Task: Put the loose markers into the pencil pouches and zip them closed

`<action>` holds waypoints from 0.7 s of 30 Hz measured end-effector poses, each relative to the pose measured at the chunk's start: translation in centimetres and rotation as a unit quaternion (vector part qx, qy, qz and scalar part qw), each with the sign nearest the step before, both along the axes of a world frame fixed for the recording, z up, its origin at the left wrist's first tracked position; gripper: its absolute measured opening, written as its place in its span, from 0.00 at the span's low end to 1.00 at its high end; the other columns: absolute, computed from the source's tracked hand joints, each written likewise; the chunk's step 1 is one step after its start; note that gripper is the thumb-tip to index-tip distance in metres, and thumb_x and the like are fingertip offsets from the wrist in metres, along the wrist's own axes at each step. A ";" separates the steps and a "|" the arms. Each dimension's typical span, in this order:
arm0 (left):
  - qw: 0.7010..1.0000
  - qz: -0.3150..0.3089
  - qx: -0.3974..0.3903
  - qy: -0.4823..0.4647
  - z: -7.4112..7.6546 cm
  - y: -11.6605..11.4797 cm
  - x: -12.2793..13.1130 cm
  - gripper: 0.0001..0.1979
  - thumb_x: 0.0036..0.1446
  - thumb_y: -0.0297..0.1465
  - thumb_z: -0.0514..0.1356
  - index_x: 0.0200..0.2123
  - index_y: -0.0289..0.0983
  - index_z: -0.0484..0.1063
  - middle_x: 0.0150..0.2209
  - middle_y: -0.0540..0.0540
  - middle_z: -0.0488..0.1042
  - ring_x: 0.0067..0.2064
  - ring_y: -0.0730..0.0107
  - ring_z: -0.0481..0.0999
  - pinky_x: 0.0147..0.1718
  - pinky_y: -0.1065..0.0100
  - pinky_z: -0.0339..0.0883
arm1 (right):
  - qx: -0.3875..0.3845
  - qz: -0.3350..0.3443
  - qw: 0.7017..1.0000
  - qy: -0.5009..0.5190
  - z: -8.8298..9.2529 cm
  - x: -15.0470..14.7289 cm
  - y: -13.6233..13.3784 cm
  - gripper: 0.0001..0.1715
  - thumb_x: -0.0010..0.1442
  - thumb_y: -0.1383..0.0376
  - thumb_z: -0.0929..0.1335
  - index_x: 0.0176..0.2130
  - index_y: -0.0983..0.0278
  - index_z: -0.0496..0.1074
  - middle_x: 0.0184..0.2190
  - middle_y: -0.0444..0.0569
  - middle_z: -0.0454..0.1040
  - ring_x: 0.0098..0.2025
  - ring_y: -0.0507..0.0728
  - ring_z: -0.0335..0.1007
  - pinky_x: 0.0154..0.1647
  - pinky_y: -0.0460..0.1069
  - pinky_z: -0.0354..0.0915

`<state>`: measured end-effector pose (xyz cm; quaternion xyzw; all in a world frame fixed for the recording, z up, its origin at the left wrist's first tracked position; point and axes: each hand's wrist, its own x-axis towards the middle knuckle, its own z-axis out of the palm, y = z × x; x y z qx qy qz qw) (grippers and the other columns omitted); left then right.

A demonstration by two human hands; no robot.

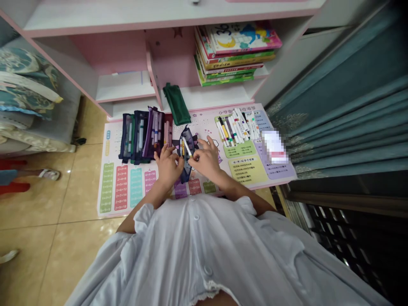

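Note:
A dark pencil case [185, 142] lies open in the middle of the desk mat [127, 187]. My left hand [167, 163] grips its left edge with curled fingers. My right hand [205, 158] pinches a white marker [186, 146] whose tip points into the case. To the right, several loose white markers [237, 123] lie in a pile on the mat. Left of the case stand several open pencil cases [143, 134] filled with pens.
A green pouch [177, 103] lies at the back by the pink shelf divider [153, 72]. Stacked books [234, 51] sit on the shelf. A blurred white object [274, 146] rests at the mat's right. Teal curtain [344, 97] hangs right; tiled floor [47, 212] left.

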<state>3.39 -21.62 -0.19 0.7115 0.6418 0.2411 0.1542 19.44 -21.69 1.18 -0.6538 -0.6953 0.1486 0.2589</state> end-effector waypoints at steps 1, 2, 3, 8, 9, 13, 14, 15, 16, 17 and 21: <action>1.000 -0.001 -0.002 0.001 0.0 0.0 0.0 0.09 0.59 0.32 0.58 0.26 0.40 0.74 0.57 0.41 0.77 0.70 0.45 0.62 0.67 0.31 0.45 | -0.005 0.003 1.000 -0.005 -0.1 -0.2 0.2 0.09 0.51 0.64 0.73 0.21 0.62 0.75 0.64 0.56 0.70 0.73 0.75 0.48 0.67 0.71 0.51; 1.000 -0.002 -0.003 0.002 0.0 0.0 0.0 0.09 0.59 0.32 0.58 0.26 0.40 0.74 0.57 0.41 0.77 0.70 0.46 0.62 0.67 0.31 0.45 | -0.009 0.005 1.000 -0.008 -0.2 -0.4 0.4 0.10 0.52 0.64 0.73 0.22 0.63 0.76 0.64 0.57 0.70 0.73 0.75 0.47 0.67 0.72 0.51; 1.000 -0.002 -0.003 0.004 0.1 -0.1 0.0 0.09 0.59 0.32 0.58 0.26 0.40 0.74 0.57 0.41 0.77 0.70 0.46 0.62 0.67 0.31 0.45 | -0.014 0.006 1.000 -0.011 -0.2 -0.6 0.6 0.10 0.53 0.63 0.73 0.22 0.63 0.77 0.65 0.58 0.69 0.73 0.75 0.46 0.67 0.72 0.51; 1.000 0.002 -0.003 0.005 0.1 0.0 -0.1 0.09 0.58 0.31 0.59 0.26 0.40 0.74 0.57 0.40 0.77 0.69 0.46 0.63 0.67 0.31 0.46 | -0.051 0.012 0.998 -0.034 -0.4 -1.2 1.4 0.10 0.56 0.62 0.73 0.26 0.64 0.80 0.65 0.60 0.68 0.74 0.77 0.45 0.66 0.74 0.50; 1.000 0.002 -0.001 0.004 0.1 0.0 -0.1 0.09 0.58 0.31 0.59 0.26 0.40 0.74 0.57 0.40 0.77 0.69 0.46 0.63 0.66 0.31 0.46 | -0.056 0.017 0.997 -0.040 -0.4 -1.2 1.5 0.10 0.56 0.62 0.73 0.27 0.64 0.81 0.65 0.60 0.67 0.74 0.77 0.44 0.66 0.75 0.50; 1.000 0.000 0.001 0.006 0.0 0.1 -0.1 0.09 0.58 0.32 0.59 0.26 0.39 0.74 0.57 0.40 0.77 0.69 0.45 0.63 0.66 0.31 0.47 | -0.063 0.032 0.996 -0.054 -0.7 -1.4 1.5 0.11 0.57 0.59 0.74 0.30 0.64 0.82 0.65 0.61 0.67 0.73 0.78 0.44 0.66 0.76 0.50; 1.000 0.000 0.000 0.007 0.0 0.1 0.0 0.09 0.58 0.32 0.59 0.26 0.39 0.74 0.57 0.40 0.77 0.69 0.45 0.63 0.66 0.31 0.47 | -0.060 0.031 0.996 -0.052 -0.8 -1.4 1.5 0.11 0.57 0.58 0.74 0.30 0.63 0.82 0.65 0.61 0.68 0.73 0.77 0.45 0.65 0.77 0.50; 1.000 0.000 0.000 0.008 0.0 0.1 0.0 0.09 0.58 0.32 0.59 0.26 0.39 0.74 0.57 0.41 0.77 0.69 0.45 0.63 0.66 0.31 0.47 | -0.055 0.029 0.997 -0.049 -1.0 -1.4 1.5 0.11 0.57 0.58 0.74 0.30 0.63 0.82 0.64 0.60 0.68 0.73 0.77 0.45 0.65 0.77 0.50; 1.000 -0.001 0.000 0.007 0.0 0.0 0.0 0.09 0.58 0.32 0.59 0.26 0.40 0.74 0.57 0.41 0.77 0.69 0.45 0.63 0.66 0.31 0.47 | -0.049 0.026 0.997 -0.045 -1.1 -1.3 1.5 0.11 0.56 0.58 0.74 0.29 0.63 0.82 0.64 0.59 0.68 0.73 0.77 0.46 0.66 0.76 0.51; 1.000 -0.001 0.002 0.006 0.1 0.0 0.0 0.09 0.58 0.31 0.58 0.26 0.40 0.74 0.57 0.41 0.77 0.69 0.45 0.63 0.66 0.32 0.47 | -0.039 0.022 0.998 -0.039 -1.2 -1.2 1.5 0.10 0.57 0.58 0.74 0.29 0.63 0.81 0.64 0.59 0.69 0.73 0.76 0.46 0.66 0.75 0.51; 1.000 0.002 0.004 0.000 0.1 0.0 0.0 0.10 0.59 0.31 0.58 0.25 0.40 0.73 0.57 0.41 0.77 0.70 0.45 0.62 0.67 0.31 0.45 | 0.022 -0.017 0.999 -0.022 -1.9 0.6 2.3 0.11 0.60 0.60 0.70 0.31 0.61 0.81 0.62 0.55 0.71 0.73 0.72 0.49 0.68 0.70 0.53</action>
